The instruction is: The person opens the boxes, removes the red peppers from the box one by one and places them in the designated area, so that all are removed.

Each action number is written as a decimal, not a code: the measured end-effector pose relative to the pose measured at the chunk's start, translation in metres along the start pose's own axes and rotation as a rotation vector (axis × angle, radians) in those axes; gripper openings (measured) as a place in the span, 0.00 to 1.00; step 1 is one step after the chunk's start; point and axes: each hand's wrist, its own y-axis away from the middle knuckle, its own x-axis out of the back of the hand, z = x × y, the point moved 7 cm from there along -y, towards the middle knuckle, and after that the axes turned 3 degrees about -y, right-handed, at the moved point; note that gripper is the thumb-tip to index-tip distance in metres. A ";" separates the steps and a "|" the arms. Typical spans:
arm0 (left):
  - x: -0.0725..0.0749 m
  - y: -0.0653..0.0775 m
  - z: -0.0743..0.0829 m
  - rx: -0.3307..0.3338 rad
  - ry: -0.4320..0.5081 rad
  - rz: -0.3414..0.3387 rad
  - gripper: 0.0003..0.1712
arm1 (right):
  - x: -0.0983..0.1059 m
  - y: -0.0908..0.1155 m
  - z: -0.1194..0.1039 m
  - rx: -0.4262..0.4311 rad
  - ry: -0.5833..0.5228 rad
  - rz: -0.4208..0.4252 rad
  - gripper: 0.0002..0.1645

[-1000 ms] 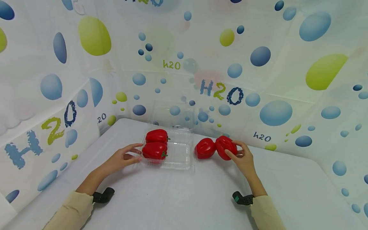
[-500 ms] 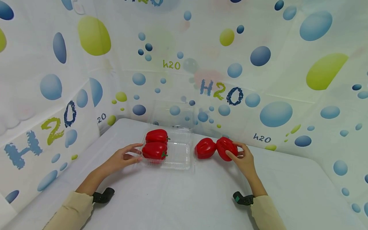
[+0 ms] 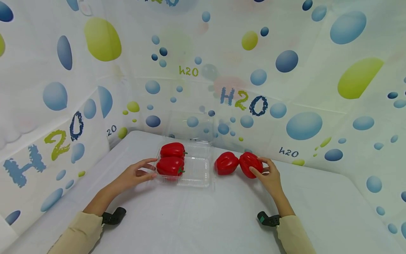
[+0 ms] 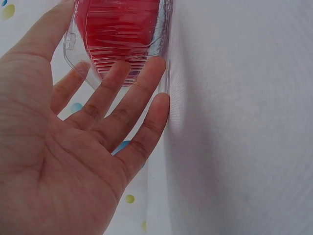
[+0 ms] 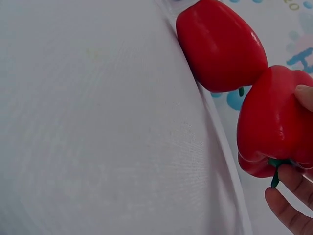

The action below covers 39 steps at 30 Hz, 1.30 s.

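In the head view my right hand (image 3: 269, 176) grips a red bell pepper (image 3: 250, 165), thumb on the near side and fingers at its right. The right wrist view shows this pepper (image 5: 279, 117) with its green stem (image 5: 275, 177) beside the fingers. A second red bell pepper (image 3: 226, 163) lies just left of it. My left hand (image 3: 133, 174), fingers extended, is at the left wall of a clear plastic clamshell box (image 3: 203, 183). Two red bell peppers, a far one (image 3: 172, 150) and a near one (image 3: 170, 166), lie side by side in the box's left half.
The clear lid (image 3: 190, 125) stands raised behind the box, against a white curtain (image 3: 234, 63) with blue and green spots. A white cloth (image 3: 190, 218) covers the table. Dark wrist devices sit on the left wrist (image 3: 115, 216) and right wrist (image 3: 268, 219).
My right hand and its bell pepper have shifted slightly right and toward me. The left hand, the box and the peppers inside it have stayed put.
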 end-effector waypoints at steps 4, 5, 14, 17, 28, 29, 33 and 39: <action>0.000 -0.001 0.000 -0.006 0.013 -0.013 0.36 | 0.000 0.000 0.002 -0.010 0.007 -0.008 0.32; 0.000 -0.001 0.001 -0.008 0.012 -0.015 0.36 | 0.000 0.000 0.002 -0.012 0.009 -0.008 0.32; 0.000 0.000 -0.003 0.022 -0.008 -0.006 0.36 | 0.001 -0.003 0.003 -0.004 0.021 -0.003 0.31; 0.001 0.000 -0.004 0.018 -0.009 -0.006 0.36 | 0.002 -0.003 0.003 -0.004 0.021 -0.002 0.31; 0.000 0.000 -0.002 0.003 -0.003 -0.011 0.36 | 0.001 -0.003 0.004 -0.002 0.064 -0.005 0.31; 0.001 0.000 -0.001 -0.001 -0.001 -0.010 0.36 | 0.001 -0.003 0.004 0.000 0.072 -0.004 0.31; 0.000 0.000 0.000 -0.006 0.008 -0.011 0.36 | 0.001 -0.003 0.003 -0.002 0.090 -0.012 0.31; 0.001 0.000 0.001 -0.011 0.016 -0.011 0.36 | 0.000 -0.004 0.006 -0.024 0.093 -0.031 0.31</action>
